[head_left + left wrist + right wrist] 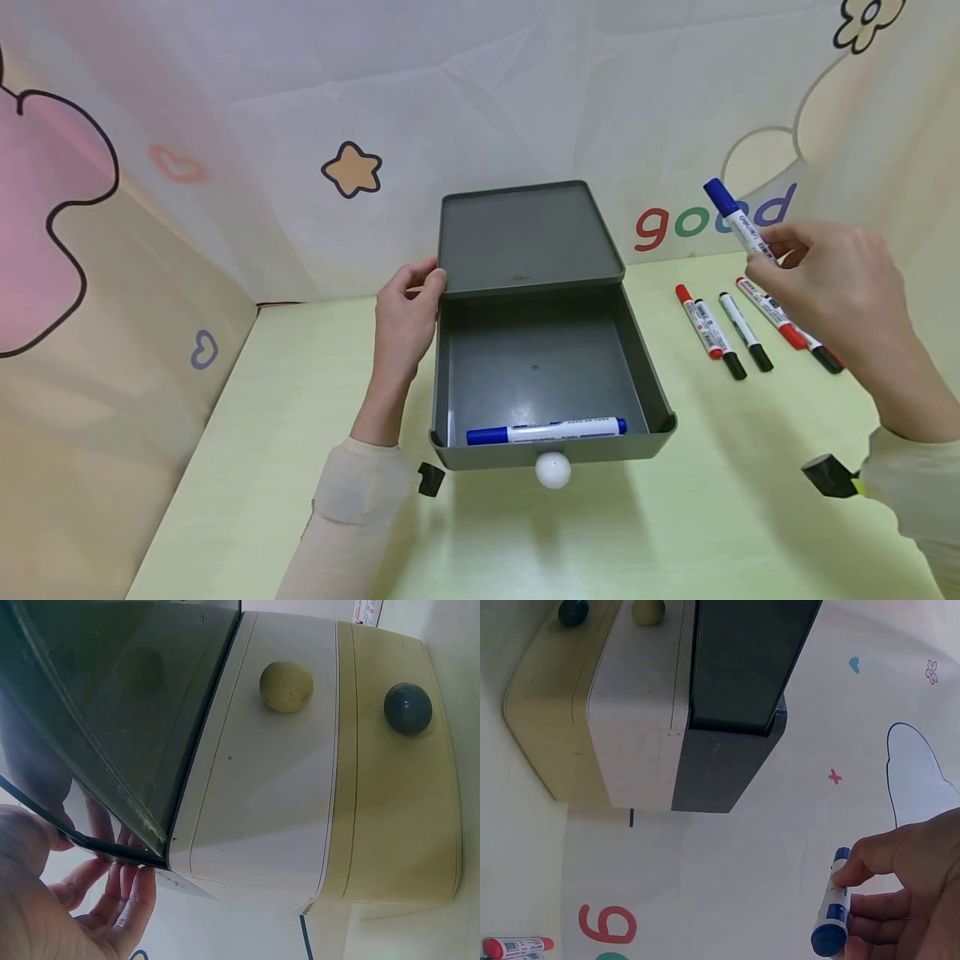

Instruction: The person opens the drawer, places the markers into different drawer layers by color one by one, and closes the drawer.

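A small desktop drawer unit (262, 772) stands on the table, with stacked white and yellow drawers below its top grey drawer (555, 452). That grey drawer is pulled out, showing a white knob (553, 470) at its front. Inside it, along the front wall, lies a blue-capped whiteboard marker (562, 430). My left hand (408, 312) grips the left side of the unit at the corner of the grey top (528, 237). My right hand (840, 292) is raised right of the unit, pinching another blue marker (738, 217) with its blue end pointing up and left.
Several red and black markers lie on the table to the right, such as a red one (697, 321) and a black one (745, 332). A printed cloth (525, 100) with a star and letters hangs behind the unit. The pale green table (300, 417) extends to the left.
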Demonstrator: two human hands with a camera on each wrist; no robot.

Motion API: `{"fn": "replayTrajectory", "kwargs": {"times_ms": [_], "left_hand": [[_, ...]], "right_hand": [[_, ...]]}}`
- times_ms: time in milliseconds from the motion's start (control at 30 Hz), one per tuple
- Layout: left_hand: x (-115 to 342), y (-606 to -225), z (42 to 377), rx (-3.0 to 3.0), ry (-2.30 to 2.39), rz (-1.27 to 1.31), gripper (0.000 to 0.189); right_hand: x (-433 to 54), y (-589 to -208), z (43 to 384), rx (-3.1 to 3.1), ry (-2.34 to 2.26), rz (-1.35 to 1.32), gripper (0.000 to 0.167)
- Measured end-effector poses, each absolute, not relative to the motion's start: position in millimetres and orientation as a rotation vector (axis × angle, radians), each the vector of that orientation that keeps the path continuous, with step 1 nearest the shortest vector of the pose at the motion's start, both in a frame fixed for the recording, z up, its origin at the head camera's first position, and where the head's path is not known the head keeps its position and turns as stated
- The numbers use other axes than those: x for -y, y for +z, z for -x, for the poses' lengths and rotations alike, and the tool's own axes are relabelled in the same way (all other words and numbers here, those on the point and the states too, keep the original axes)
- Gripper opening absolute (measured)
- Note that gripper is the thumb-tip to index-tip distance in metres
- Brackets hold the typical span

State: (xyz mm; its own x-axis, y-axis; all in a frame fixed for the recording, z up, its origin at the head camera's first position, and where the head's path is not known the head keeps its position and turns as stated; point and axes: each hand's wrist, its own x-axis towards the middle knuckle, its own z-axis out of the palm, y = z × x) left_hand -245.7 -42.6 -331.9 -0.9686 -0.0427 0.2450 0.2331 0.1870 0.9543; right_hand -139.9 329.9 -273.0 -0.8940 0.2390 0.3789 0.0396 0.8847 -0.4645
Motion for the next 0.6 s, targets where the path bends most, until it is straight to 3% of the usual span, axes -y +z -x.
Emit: {"fn": "replayTrajectory", "kwargs": {"times_ms": [600], "left_hand": [[42, -332, 245, 2.24, -1.872, 0.181, 0.036]], "right_hand": [[-301, -261, 124, 2.544, 0.675, 0.08, 0.025]]}}
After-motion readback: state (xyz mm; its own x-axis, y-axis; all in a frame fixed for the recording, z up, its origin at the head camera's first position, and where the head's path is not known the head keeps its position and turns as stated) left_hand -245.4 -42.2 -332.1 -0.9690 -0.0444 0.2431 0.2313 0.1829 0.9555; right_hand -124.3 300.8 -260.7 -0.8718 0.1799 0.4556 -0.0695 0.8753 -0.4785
